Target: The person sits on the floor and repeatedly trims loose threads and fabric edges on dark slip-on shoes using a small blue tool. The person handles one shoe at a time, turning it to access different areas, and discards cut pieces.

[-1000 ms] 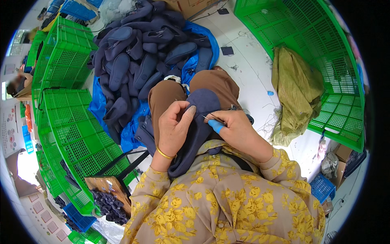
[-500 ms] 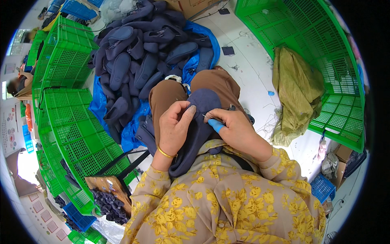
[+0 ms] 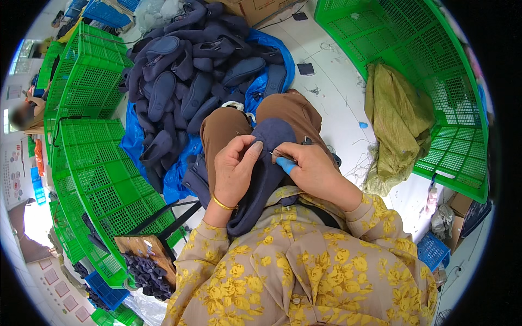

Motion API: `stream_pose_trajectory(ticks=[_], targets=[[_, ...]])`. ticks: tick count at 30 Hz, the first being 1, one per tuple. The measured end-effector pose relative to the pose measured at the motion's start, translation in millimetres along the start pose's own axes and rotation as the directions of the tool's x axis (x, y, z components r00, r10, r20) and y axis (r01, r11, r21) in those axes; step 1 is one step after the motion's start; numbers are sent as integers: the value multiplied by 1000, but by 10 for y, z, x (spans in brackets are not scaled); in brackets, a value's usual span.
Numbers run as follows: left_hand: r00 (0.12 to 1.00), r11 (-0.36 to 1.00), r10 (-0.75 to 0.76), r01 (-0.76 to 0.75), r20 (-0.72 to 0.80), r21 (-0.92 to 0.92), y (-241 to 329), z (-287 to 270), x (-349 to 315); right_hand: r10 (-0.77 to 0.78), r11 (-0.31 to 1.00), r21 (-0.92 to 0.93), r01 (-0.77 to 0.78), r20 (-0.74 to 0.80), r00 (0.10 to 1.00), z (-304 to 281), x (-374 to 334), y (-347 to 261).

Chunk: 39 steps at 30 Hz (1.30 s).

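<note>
A dark navy cloth slipper point(image 3: 273, 131) lies across my lap, its rounded toe pointing away from me. My left hand point(image 3: 234, 165) pinches the slipper's upper edge between thumb and forefinger. Opposite it, my right hand point(image 3: 309, 167) holds a thin needle point(image 3: 271, 153) whose tip points left at the slipper. Blue tape point(image 3: 286, 164) wraps one finger of that hand. Whether the needle's tip has entered the cloth is too small to tell.
Ahead to the left, a heap of navy slippers point(image 3: 187, 70) rests on a blue plastic sheet point(image 3: 132, 132). Green crates point(image 3: 98, 163) stand along the left, and more green crates point(image 3: 454, 155) at the right. An olive sack point(image 3: 394, 119) leans there. A wooden stool point(image 3: 144, 252) bears dark bows.
My right hand has shifted very slightly left, with the needle closer to the slipper's edge. The left hand keeps its pinch in place.
</note>
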State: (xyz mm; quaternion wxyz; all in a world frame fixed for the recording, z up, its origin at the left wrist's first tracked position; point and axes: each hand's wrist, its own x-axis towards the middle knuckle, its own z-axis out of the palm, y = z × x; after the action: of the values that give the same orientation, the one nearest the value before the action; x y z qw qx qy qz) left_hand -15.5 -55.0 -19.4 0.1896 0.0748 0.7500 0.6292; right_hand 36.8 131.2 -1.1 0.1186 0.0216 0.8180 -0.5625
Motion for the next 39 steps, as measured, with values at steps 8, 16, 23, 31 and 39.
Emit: stream_pose_trajectory(ticks=[8, 16, 23, 31, 39], targets=[[987, 982, -144, 152, 75, -113, 20, -37, 16, 0, 1000, 20, 1, -21, 1000, 26, -22, 29], [960, 941, -243, 269, 142, -204, 1, -36, 77, -56, 997, -66, 49, -113, 992, 106, -51, 94], [935, 904, -303, 343, 184, -256, 52, -47, 87, -68, 996, -62, 62, -104, 992, 56, -103, 96], [909, 847, -332, 404, 250, -344, -8, -87, 120, -61, 995, -82, 48, -155, 986, 175, -72, 132], [904, 817, -344, 421, 254, -395, -34, -76, 123, 23, 995, -95, -37, -153, 988, 260, -35, 163]])
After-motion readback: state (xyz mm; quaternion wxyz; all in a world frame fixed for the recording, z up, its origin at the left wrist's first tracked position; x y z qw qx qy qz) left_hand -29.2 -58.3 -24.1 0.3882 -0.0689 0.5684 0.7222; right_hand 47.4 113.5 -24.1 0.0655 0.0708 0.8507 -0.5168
